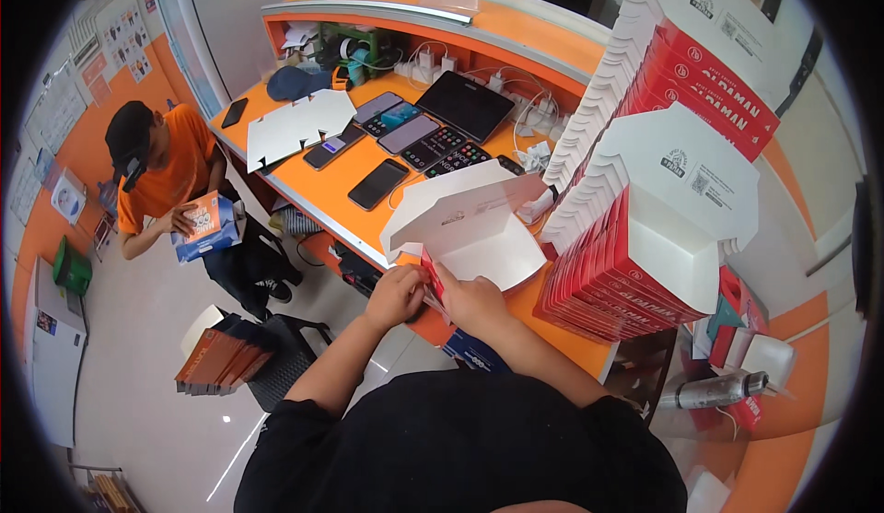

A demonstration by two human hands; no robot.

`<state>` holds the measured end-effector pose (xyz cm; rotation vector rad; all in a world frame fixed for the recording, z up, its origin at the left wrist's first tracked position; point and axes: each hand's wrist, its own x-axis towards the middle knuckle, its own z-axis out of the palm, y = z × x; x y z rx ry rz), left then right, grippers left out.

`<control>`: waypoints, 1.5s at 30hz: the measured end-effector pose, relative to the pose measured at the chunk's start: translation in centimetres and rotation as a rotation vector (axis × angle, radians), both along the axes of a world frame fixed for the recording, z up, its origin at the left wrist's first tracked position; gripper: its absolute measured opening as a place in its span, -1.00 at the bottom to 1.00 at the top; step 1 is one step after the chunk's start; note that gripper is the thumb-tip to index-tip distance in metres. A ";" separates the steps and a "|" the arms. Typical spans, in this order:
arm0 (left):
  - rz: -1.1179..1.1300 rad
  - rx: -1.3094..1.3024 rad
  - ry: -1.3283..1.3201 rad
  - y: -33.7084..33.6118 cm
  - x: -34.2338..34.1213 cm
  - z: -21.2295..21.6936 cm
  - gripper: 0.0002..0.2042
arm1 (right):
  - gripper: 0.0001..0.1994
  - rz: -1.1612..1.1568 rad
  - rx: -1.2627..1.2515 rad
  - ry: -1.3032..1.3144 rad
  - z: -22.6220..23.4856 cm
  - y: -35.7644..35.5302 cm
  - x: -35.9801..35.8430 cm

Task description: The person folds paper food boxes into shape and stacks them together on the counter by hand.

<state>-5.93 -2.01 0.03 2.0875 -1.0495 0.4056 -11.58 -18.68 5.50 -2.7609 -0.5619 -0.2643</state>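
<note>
A cardboard food box (502,248), white inside and red outside, stands with its lid up at the front edge of the orange desk. Both my hands are at its near left corner. The fingers of my left hand (398,294) are closed on the red side flap (429,272). My right hand (470,306) grips the box's near wall from the other side, its thumb pointing toward the flap. Some of the fingertips are hidden behind the cardboard.
Tall stacks of nested red boxes (626,273) rise at right. Several phones (378,184), a black tablet (465,106), a white folder (299,126) and a cap (297,84) cover the desk (350,202). At left, a person (175,181) holds a blue-orange box (208,227); orange boxes (226,355) sit on a chair.
</note>
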 end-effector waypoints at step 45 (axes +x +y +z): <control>0.441 -0.841 1.438 0.9 2.8 2.0 -0.38 | -0.55 -0.314 1.783 0.626 -5.6 -7.6 5.5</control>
